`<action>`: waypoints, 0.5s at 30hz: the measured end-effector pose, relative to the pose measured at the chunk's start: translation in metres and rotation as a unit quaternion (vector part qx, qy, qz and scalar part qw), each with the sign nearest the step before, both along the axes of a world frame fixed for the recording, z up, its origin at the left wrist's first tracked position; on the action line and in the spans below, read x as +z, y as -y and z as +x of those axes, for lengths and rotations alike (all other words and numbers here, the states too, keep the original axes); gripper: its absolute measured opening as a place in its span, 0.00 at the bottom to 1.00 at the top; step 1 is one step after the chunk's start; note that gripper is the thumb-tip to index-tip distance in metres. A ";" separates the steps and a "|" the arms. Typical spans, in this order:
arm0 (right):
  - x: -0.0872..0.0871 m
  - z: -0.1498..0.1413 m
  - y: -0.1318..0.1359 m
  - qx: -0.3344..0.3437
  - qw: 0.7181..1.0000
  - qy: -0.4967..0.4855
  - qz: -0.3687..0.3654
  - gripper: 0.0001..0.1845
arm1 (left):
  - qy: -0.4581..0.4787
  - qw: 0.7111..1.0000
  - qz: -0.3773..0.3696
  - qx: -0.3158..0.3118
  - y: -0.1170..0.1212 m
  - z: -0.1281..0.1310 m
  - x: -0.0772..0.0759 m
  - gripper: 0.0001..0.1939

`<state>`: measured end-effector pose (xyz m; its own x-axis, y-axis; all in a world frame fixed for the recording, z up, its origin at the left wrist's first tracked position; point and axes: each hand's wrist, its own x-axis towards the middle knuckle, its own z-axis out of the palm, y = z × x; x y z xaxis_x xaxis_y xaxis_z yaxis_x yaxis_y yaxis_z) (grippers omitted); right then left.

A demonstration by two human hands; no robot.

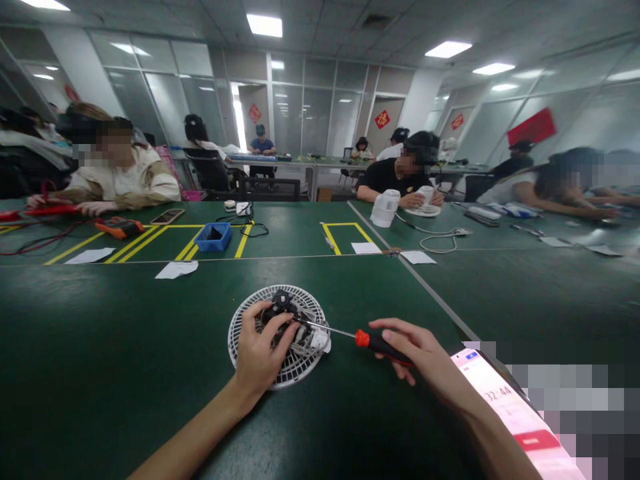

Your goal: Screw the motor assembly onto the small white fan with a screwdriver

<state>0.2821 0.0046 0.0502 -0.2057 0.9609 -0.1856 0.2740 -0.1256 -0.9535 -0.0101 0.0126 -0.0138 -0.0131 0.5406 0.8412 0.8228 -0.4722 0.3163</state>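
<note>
A round white fan grille [240, 360] lies on the green table in front of me. On it sit a black motor assembly [283, 300] and a coiled pale cable [306, 345]. My left hand [263, 340] is closed around the motor assembly and partly hides it. My right hand [415, 350] grips a screwdriver [381, 345] with a black and red handle. The screwdriver's shaft points left, its tip at the motor assembly near my left fingertips. Just what the tip touches is too small to make out.
A lit phone [515, 407] lies at the right. Ahead are a blue bin [213, 237], paper slips [177, 269], a white fan body [385, 208] and an orange multimeter [120, 227]. A co-worker [400, 170] sits opposite; another person [125, 167] is at the left.
</note>
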 end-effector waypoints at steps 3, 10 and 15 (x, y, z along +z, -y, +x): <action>-0.003 0.004 -0.001 -0.002 0.999 0.004 0.040 0.26 | 0.003 1.000 0.001 -0.001 0.000 0.000 0.000 0.07; 0.002 0.004 0.000 -0.027 0.993 0.017 0.113 0.22 | 0.000 1.000 0.003 -0.005 0.000 -0.001 -0.001 0.08; 0.000 -0.005 0.000 -0.044 0.999 0.013 0.027 0.29 | -0.001 1.000 0.000 -0.008 0.000 -0.001 -0.001 0.08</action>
